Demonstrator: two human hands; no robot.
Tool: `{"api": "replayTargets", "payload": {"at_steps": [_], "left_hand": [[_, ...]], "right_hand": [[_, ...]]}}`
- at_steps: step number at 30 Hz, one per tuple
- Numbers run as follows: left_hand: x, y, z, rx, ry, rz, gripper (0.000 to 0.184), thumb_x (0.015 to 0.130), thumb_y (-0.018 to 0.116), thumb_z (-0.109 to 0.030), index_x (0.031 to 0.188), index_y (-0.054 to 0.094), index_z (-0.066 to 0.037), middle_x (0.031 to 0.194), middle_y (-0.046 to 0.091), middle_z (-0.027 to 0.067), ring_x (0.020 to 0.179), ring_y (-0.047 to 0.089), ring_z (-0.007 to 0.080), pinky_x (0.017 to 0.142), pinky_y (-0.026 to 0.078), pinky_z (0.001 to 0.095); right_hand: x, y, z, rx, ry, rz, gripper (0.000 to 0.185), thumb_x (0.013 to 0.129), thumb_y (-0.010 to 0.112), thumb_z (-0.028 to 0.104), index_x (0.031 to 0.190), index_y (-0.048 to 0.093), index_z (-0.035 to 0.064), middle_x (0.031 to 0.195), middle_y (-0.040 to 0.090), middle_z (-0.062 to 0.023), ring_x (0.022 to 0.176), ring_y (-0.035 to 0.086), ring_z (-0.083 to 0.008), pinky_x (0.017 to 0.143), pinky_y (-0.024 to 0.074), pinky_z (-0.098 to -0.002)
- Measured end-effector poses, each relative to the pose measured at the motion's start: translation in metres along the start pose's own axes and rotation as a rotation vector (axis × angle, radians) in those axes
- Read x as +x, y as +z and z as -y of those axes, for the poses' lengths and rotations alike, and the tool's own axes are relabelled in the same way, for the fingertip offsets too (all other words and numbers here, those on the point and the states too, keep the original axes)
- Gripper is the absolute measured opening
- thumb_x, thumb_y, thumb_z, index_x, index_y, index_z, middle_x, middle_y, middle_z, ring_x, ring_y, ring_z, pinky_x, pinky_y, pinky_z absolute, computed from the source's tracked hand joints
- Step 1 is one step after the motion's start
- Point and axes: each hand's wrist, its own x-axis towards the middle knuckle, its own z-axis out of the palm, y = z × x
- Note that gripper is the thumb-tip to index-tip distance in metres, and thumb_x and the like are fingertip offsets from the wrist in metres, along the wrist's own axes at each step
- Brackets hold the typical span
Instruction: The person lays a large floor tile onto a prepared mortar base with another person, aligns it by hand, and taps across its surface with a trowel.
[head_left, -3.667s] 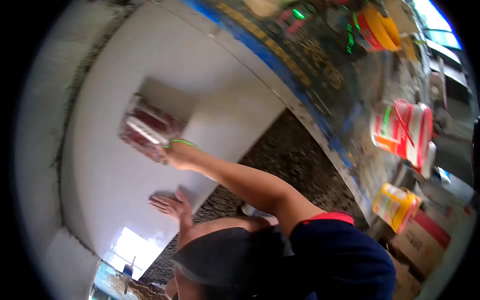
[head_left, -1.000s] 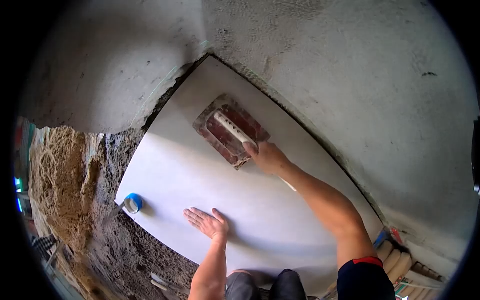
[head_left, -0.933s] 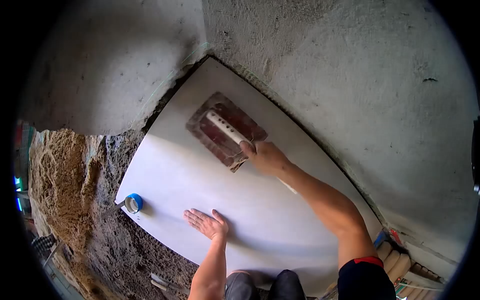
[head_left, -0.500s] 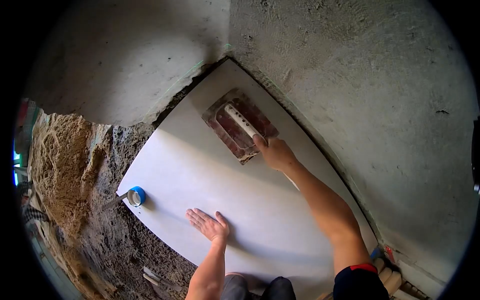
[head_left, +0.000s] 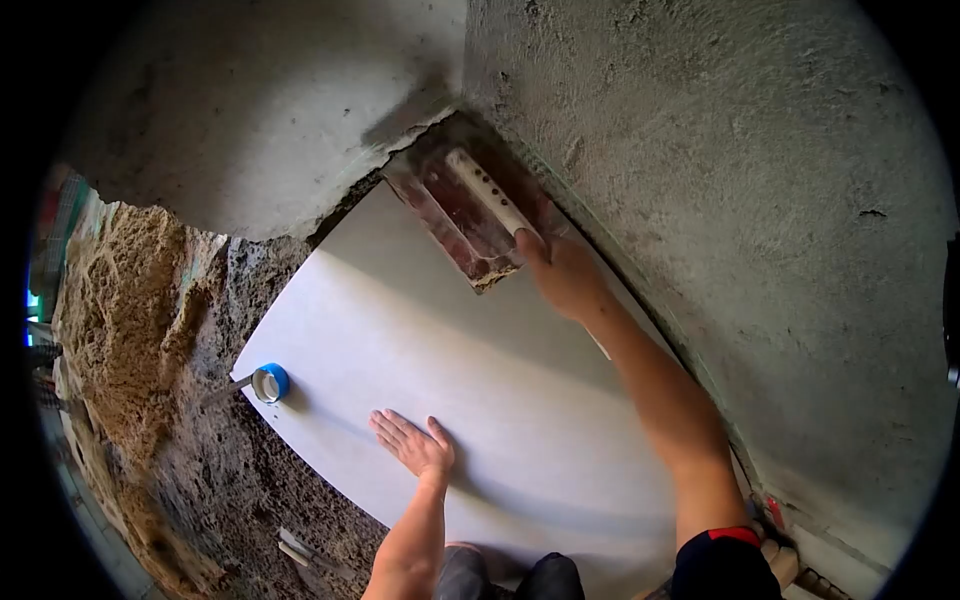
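A large pale floor tile (head_left: 530, 420) lies in the corner between two concrete walls. My right hand (head_left: 572, 275) grips the near end of the white handle of a plastering float (head_left: 455, 225), whose flat, stained board is over the tile's far corner. Whether the board touches the tile I cannot tell. My left hand (head_left: 415, 447) rests flat on the tile with its fingers stretched out and nothing in it. To its left, at the tile's left corner, stands a small blue ring-shaped object (head_left: 270, 383) with a dark strip reaching past the edge.
Wet dark mortar (head_left: 270, 490) borders the tile on the left, with a mound of sandy mix (head_left: 115, 310) beyond. A trowel (head_left: 293, 548) lies on the mortar. Concrete walls (head_left: 720, 190) rise at the far side and right. My knees (head_left: 550, 577) are at the near edge.
My right hand has moved the float away from me, up to the tile's far corner by the walls. My left hand stays flat in nearly the same place.
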Motion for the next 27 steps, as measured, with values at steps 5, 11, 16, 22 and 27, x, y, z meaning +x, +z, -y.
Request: {"api": "replayTargets", "payload": {"at_steps": [5,11,16,22,27], "left_hand": [[-0.001,0.005,0.002,0.004,-0.003,-0.020,0.083,0.089,0.044,-0.040,0.143,0.009,0.014,0.152,0.004,0.0314,0.143,-0.001,0.0413,0.116,0.001,0.0480],[0.001,0.000,0.001,-0.016,-0.003,0.005,0.084,0.088,0.046,-0.039,0.142,0.009,0.015,0.152,0.004,0.0312,0.143,-0.001,0.0411,0.116,0.001,0.0475],[-0.001,-0.001,0.001,-0.021,-0.015,0.016,0.085,0.088,0.047,-0.037,0.143,0.008,0.014,0.152,0.003,0.0306,0.144,-0.001,0.0400,0.116,0.000,0.0468],[-0.002,0.004,0.002,-0.028,-0.008,0.000,0.085,0.088,0.046,-0.038,0.143,0.006,0.013,0.152,0.003,0.0305,0.143,-0.001,0.0403,0.116,0.000,0.0471],[0.000,-0.002,-0.001,-0.032,-0.015,0.023,0.085,0.088,0.046,-0.038,0.143,0.007,0.013,0.152,0.003,0.0304,0.143,-0.002,0.0404,0.116,0.000,0.0470]], "right_hand": [[0.026,0.045,-0.044,0.012,-0.104,-0.198,0.071,0.096,0.033,0.058,0.080,0.061,-0.0056,0.066,0.061,-0.0187,0.061,0.064,-0.0291,0.063,0.0495,-0.0404],[0.025,-0.012,0.025,0.053,0.074,0.064,0.065,0.096,0.037,0.053,0.083,0.063,-0.0040,0.071,0.064,-0.0235,0.072,0.067,-0.0344,0.063,0.0530,-0.0440],[0.013,0.023,-0.020,-0.026,-0.130,-0.191,0.067,0.096,0.036,0.054,0.075,0.061,-0.0049,0.069,0.063,-0.0213,0.069,0.066,-0.0341,0.066,0.0536,-0.0442],[0.033,0.008,-0.008,0.123,0.009,-0.155,0.069,0.096,0.035,0.057,0.084,0.060,-0.0060,0.066,0.060,-0.0210,0.063,0.062,-0.0348,0.063,0.0487,-0.0452],[-0.004,0.018,-0.039,0.000,-0.262,-0.276,0.075,0.095,0.032,0.060,0.084,0.061,-0.0079,0.062,0.059,-0.0210,0.055,0.060,-0.0335,0.060,0.0490,-0.0438]]}}
